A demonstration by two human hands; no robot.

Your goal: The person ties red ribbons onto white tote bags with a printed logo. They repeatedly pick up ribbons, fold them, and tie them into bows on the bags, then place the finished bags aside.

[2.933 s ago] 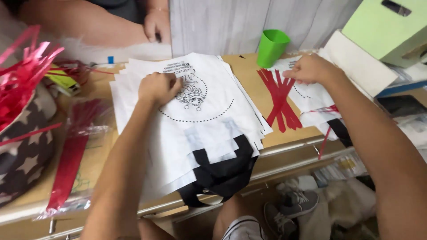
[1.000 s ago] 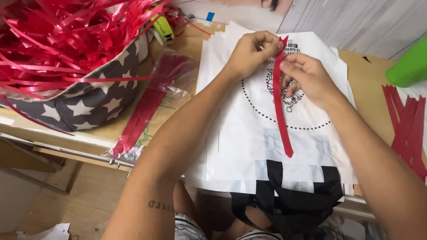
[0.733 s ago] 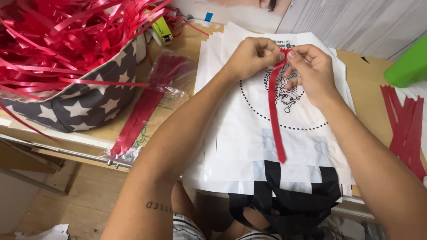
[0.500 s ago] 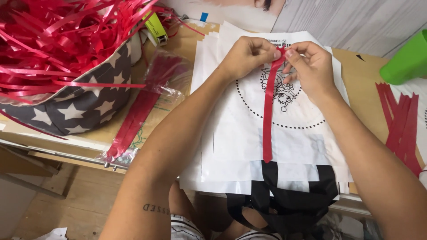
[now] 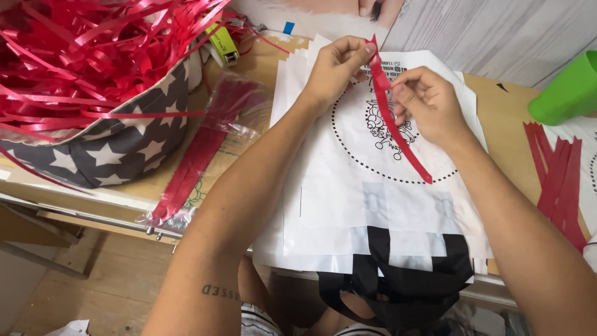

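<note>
Where both hands [image 5: 379, 78] pinch, red ribbon [image 5: 398, 124] dangles

A starry grey fabric basket [image 5: 124, 149] full of loose red ribbons [image 5: 81, 56] sits on the counter [image 5: 504, 124]. Beside it lies a clear packet of red strips [image 5: 199, 149]. A green cup [image 5: 569, 90] stands far right.

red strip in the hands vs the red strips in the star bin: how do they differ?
The red strip is single, pinched between the left hand and right hand and hanging over the white bags. The strips in the star-patterned bin are many, a loose tangled heap spilling over its rim. The held one runs in one smooth line; the heaped ones bend and cross. Both are glossy red and narrow.
</note>
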